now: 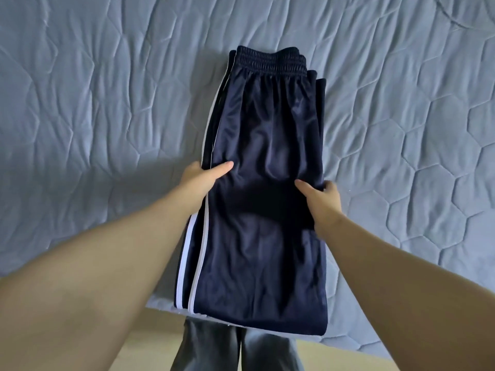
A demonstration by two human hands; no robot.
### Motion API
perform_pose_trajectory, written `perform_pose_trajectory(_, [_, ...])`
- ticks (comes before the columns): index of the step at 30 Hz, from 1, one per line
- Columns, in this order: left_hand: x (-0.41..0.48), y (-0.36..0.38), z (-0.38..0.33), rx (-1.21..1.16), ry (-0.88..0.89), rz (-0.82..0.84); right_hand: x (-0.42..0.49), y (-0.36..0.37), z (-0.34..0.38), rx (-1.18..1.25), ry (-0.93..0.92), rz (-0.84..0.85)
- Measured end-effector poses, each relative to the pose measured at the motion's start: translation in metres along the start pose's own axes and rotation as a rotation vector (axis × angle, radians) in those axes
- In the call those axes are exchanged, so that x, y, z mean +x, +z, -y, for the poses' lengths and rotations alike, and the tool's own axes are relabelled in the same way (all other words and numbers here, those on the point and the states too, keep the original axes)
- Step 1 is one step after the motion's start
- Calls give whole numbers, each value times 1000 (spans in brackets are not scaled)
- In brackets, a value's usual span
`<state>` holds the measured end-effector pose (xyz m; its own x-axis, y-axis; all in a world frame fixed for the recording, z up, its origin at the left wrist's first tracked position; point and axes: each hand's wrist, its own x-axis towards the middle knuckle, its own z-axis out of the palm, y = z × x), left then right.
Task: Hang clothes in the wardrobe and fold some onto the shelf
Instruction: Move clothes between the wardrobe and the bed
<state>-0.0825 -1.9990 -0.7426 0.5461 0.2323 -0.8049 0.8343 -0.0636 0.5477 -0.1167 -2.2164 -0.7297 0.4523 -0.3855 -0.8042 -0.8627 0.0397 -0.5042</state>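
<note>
A pair of navy track pants (265,145) lies in the middle of the frame on a blue-grey quilted bedspread (93,103). It is already doubled lengthwise, one leg on the other. The elastic waistband (270,62) sits at the top centre and the hems (267,322) reach the bed's near edge at the bottom centre. Two white side stripes (191,263) run down the garment's left edge.

The left hand (199,176) grips that striped edge about halfway down, thumb flat on top and fingers tucked out of sight under the cloth. The right hand (320,195) holds the opposite edge at nearly the same height, also with the thumb on top and the fingers curled round the fabric.

This looks like the folding part of the task, with the hands placed on the line for a crosswise fold. The next move probably calls for lifting both edges evenly and bringing one half over the other so hems and waistband meet. The shiny fabric seems slippery, so the layers may slide apart unless both grips keep them together.

At the bottom of the frame the person's grey trousers (203,349) show above a pale floor (150,344).
</note>
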Motion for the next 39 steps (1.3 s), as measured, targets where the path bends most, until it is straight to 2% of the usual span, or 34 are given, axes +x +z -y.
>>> perform_pose_trajectory(2, [0, 0, -7, 17, -50, 84, -2, 3, 8, 9, 30, 78])
perform_pose_trajectory(8, [-35, -14, -49, 15, -43, 142, -37, -11, 51, 4, 67, 141])
perform_pose_trajectory(13, [-80, -38, -129, -27, 80, 160, -84, -34, 127, 86, -34, 140])
perform_pose_trajectory(17, [-118, -54, -191, -39, 197, 103, -123, -50, 188, 105, -164, 121])
perform_pose_trajectory(21, [-146, -68, -212, -81, 252, 68, -153, -60, 212, 149, -222, 126])
perform_pose_trajectory(27, [-148, -70, -141, -39, 193, 78, -150, -59, 152, 80, -116, 163])
perform_pose_trajectory(35, [-125, -57, 41, 178, -115, 184, -113, -50, -13, -94, 140, 194])
perform_pose_trajectory(39, [-119, -52, 85, 237, -206, 228, -98, -44, -56, -170, 199, 178])
